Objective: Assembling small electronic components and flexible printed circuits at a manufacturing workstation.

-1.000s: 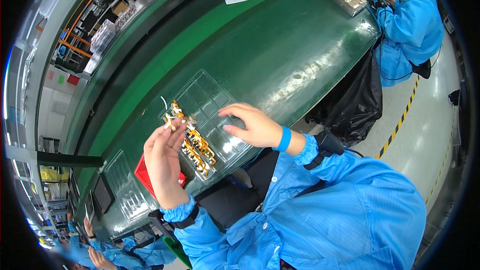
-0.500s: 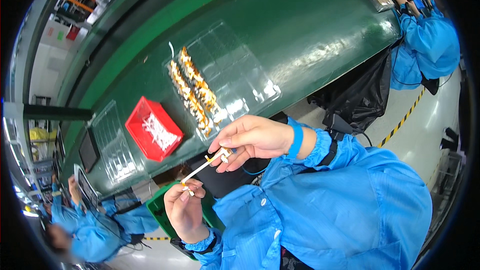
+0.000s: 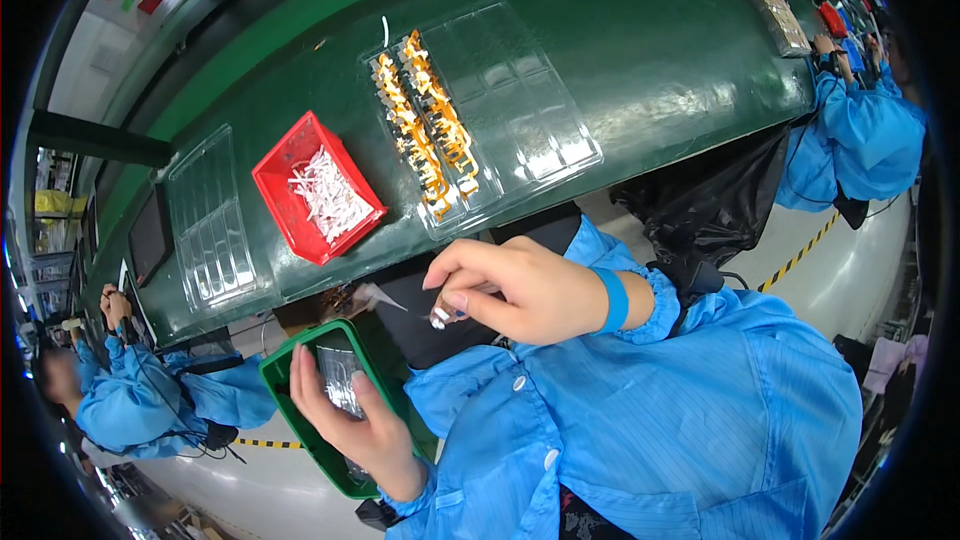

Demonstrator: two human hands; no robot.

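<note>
My right hand is closed in a pinch on a small flexible circuit piece, whose silvery-white end shows below the fingertips; the rest is hidden by the fingers. Left of it, a pale thin strip is smeared by motion, and I cannot tell whether it joins the piece. My left hand is open, fingers stretched out, above a green bin with clear plastic trays inside. Beyond my hands, a clear tray holds two rows of orange-and-white flexible circuit pieces. A red bin contains many white strips.
An unfilled clear tray lies at the left of the green table. One white strip sticks up behind the rows. A stacked block stands far right, near a co-worker. Another co-worker is at left. A black bag hangs below the edge.
My left hand has let go of the strip end, moved down and spread its fingers. My right hand keeps its pinch. The view has shifted, showing more of the green bin.
</note>
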